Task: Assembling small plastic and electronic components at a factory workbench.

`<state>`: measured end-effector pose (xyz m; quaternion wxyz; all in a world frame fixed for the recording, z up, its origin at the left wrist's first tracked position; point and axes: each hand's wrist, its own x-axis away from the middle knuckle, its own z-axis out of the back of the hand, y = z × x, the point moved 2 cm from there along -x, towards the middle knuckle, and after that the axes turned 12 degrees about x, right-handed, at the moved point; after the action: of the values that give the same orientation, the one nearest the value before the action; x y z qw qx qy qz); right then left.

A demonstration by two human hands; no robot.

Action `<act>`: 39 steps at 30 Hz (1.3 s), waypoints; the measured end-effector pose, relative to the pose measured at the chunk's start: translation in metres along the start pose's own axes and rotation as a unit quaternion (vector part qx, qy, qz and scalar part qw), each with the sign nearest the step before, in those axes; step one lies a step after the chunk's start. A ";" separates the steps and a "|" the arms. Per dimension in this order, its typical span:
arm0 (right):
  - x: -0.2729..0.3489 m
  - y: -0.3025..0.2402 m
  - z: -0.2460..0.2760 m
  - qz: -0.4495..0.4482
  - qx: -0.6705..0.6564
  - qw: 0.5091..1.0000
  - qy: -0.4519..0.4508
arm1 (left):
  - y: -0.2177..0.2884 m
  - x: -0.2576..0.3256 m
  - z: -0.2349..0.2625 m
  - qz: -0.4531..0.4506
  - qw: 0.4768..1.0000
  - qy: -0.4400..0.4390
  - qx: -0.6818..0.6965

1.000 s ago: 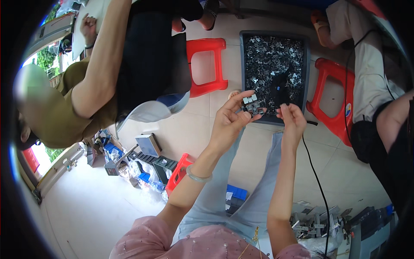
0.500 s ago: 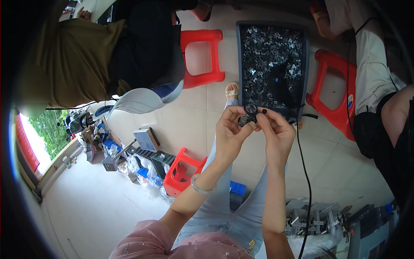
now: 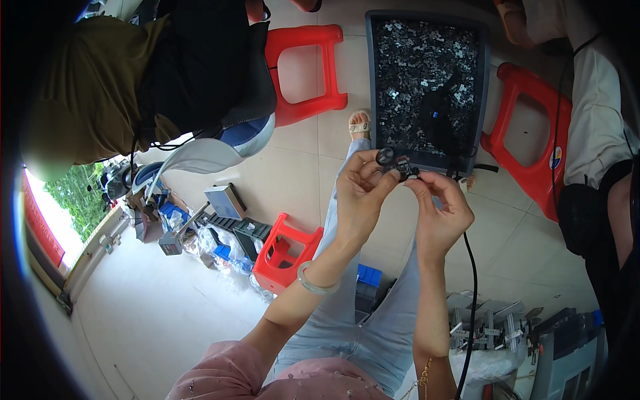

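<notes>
A small dark assembly (image 3: 403, 165) sits between my two grips, above the near edge of the tray. My left grip (image 3: 362, 195) pinches it between thumb and fingers, with a round black disc (image 3: 385, 157) at its upper left end, just above my left fingertips. My right grip (image 3: 443, 215) has thumb and forefinger drawn together on a small black end piece (image 3: 415, 171), at the assembly's right side.

As I judge it, the handling is partway: several parts are gathered in one cluster, but I cannot tell whether the disc and the end piece are fixed or only held in place. Nor can I tell how much is left.

Just beyond both grips is the grey tray (image 3: 371, 80), spread with loose dark and silvery pieces (image 3: 407, 73); neither grip touches these. A blue piece (image 3: 435, 115) lies among them, ahead of my right grip. Farther out, one red stool (image 3: 331, 73) stands beyond my left grip and another (image 3: 501, 123) beyond my right. A black cable (image 3: 473, 287) runs down past my right wrist.
</notes>
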<state>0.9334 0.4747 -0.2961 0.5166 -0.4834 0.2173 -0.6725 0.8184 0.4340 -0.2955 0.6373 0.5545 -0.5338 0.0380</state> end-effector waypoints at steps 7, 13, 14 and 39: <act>-0.007 0.000 -0.009 0.084 0.056 0.994 0.037 | -0.005 0.000 -0.003 -0.026 0.999 0.015 0.018; 0.002 0.001 -0.008 0.056 0.064 0.996 0.038 | -0.014 0.006 -0.004 -0.063 0.996 0.012 -0.064; 0.001 0.002 -0.006 0.048 0.061 0.996 0.033 | -0.016 0.007 -0.005 -0.068 0.995 0.007 -0.075; 0.010 0.011 0.010 0.017 0.011 0.997 -0.069 | -0.028 0.006 0.020 0.080 0.975 -0.190 0.082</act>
<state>0.9474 0.4639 -0.2965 0.5468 -0.5196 0.1817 -0.6309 0.8258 0.4054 -0.3138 0.4712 0.5577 -0.6828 0.0262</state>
